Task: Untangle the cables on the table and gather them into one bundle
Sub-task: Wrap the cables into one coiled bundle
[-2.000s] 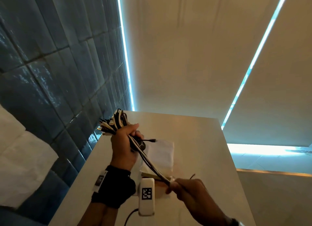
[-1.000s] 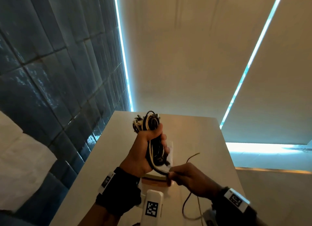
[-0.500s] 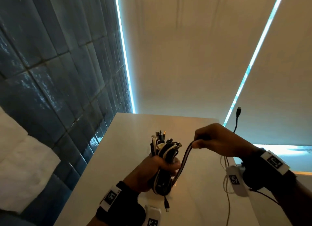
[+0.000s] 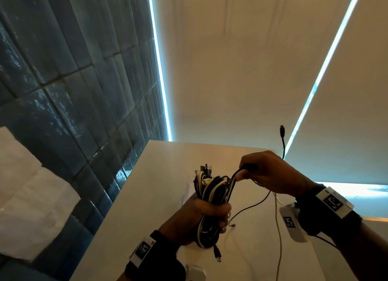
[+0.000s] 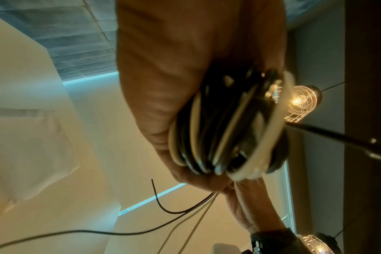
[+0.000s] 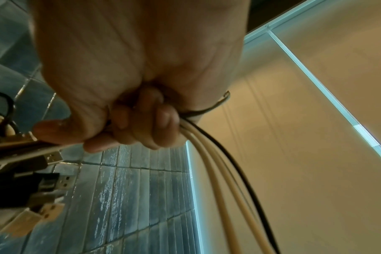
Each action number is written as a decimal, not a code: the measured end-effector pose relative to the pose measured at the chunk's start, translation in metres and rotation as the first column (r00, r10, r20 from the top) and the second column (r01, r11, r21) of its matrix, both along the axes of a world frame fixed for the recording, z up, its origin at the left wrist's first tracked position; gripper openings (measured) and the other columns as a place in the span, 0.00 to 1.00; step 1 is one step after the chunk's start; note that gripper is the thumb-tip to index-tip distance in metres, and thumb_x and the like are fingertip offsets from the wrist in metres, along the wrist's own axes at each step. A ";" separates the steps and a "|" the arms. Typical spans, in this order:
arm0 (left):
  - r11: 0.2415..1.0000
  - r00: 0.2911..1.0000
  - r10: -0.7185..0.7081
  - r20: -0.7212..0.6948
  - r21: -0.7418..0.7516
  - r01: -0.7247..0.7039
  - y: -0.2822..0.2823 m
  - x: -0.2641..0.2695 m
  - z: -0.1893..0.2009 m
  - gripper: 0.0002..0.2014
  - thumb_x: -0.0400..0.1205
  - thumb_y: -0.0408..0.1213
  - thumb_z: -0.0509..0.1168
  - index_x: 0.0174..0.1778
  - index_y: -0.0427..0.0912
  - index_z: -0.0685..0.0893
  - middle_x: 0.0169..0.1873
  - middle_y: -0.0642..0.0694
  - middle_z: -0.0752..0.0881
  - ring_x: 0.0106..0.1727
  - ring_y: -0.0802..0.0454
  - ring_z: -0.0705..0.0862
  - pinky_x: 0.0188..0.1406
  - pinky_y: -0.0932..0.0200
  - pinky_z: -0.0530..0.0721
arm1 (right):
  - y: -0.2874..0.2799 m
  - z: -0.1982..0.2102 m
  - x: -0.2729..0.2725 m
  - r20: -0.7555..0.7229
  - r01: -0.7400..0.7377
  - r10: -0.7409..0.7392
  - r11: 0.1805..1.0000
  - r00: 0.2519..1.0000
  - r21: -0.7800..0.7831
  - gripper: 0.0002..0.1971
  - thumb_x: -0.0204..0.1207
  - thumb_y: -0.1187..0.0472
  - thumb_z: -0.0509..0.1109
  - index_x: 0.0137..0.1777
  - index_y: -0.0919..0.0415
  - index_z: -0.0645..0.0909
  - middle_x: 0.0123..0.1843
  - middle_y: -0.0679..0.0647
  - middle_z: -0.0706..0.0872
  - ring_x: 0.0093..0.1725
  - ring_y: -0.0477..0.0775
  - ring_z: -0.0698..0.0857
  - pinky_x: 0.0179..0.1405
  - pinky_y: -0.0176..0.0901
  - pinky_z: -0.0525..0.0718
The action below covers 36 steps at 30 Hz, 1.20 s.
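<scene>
My left hand (image 4: pixel 199 215) grips a thick bundle of black and white cables (image 4: pixel 212 194) upright above the white table (image 4: pixel 159 196); the coils (image 5: pixel 224 130) show close up in the left wrist view. Several USB plugs (image 4: pixel 206 168) stick out of the bundle's top. My right hand (image 4: pixel 264 173), just right of the bundle's top, holds loose black and cream cable strands (image 6: pixel 218 154) in its curled fingers. A black plug end (image 4: pixel 282 131) rises above that hand, and slack strands (image 4: pixel 278 228) hang down to the table.
A dark blue tiled wall (image 4: pixel 73 91) runs along the table's left edge. Pale blinds (image 4: pixel 231 70) with bright light strips stand behind the table. A flat white sheet (image 5: pixel 28 146) lies on the table. White cloth (image 4: pixel 27 196) sits at the far left.
My right hand swung up from near the table to the bundle's top right, carrying the loose strands. My left hand brought the bundle nearer and toward the table's middle.
</scene>
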<state>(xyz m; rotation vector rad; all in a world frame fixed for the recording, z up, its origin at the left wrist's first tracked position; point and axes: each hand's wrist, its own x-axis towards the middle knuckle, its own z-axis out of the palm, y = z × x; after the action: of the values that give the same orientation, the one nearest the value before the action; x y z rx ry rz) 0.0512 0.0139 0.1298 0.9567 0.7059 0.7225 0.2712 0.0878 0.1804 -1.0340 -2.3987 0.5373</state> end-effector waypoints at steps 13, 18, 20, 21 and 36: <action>0.994 0.993 -0.105 0.059 -0.002 0.106 0.003 -0.001 -0.010 0.07 0.68 0.27 0.66 0.41 0.38 0.80 0.32 0.43 0.80 0.33 0.49 0.80 0.41 0.52 0.79 | 0.001 -0.012 0.009 -0.002 0.128 -0.130 0.981 0.992 -0.143 0.13 0.70 0.41 0.69 0.31 0.47 0.79 0.23 0.39 0.79 0.24 0.42 0.76 0.28 0.30 0.73; 0.999 0.994 -0.015 0.112 -0.043 0.020 0.007 -0.008 -0.023 0.07 0.71 0.34 0.74 0.41 0.40 0.84 0.40 0.40 0.87 0.34 0.50 0.84 0.59 0.36 0.69 | -0.002 -0.021 0.016 -0.024 0.170 -0.191 0.916 0.981 -0.362 0.19 0.72 0.43 0.67 0.27 0.56 0.79 0.22 0.46 0.73 0.21 0.41 0.69 0.22 0.27 0.68; 0.994 0.987 0.026 0.161 -0.108 -0.009 0.007 -0.009 -0.024 0.09 0.70 0.33 0.75 0.42 0.38 0.82 0.34 0.41 0.83 0.29 0.52 0.80 0.54 0.40 0.71 | -0.006 -0.026 0.019 -0.058 0.180 -0.237 0.855 0.970 -0.487 0.21 0.72 0.43 0.68 0.26 0.58 0.79 0.21 0.46 0.71 0.20 0.41 0.65 0.19 0.29 0.65; 0.991 0.984 0.051 0.173 -0.135 -0.028 0.007 -0.010 -0.024 0.10 0.70 0.32 0.74 0.43 0.36 0.81 0.31 0.42 0.81 0.26 0.52 0.78 0.49 0.46 0.76 | -0.008 -0.028 0.021 -0.071 0.179 -0.254 0.830 0.965 -0.528 0.21 0.73 0.44 0.68 0.27 0.59 0.79 0.21 0.46 0.71 0.20 0.43 0.65 0.18 0.31 0.64; 0.943 0.952 0.252 0.175 -0.267 -0.200 0.018 -0.014 -0.024 0.04 0.71 0.33 0.71 0.35 0.38 0.83 0.30 0.43 0.81 0.26 0.52 0.80 0.28 0.58 0.81 | -0.052 -0.058 0.023 -0.426 -0.065 -0.396 0.665 0.814 -0.744 0.19 0.84 0.51 0.62 0.48 0.67 0.86 0.26 0.58 0.71 0.20 0.48 0.64 0.18 0.35 0.64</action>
<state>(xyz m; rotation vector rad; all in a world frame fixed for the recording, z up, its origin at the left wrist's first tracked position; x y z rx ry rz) 0.0373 0.0315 0.1061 0.5673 0.7094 0.9002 0.2937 0.0361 0.1228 -1.1696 -1.5053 1.5828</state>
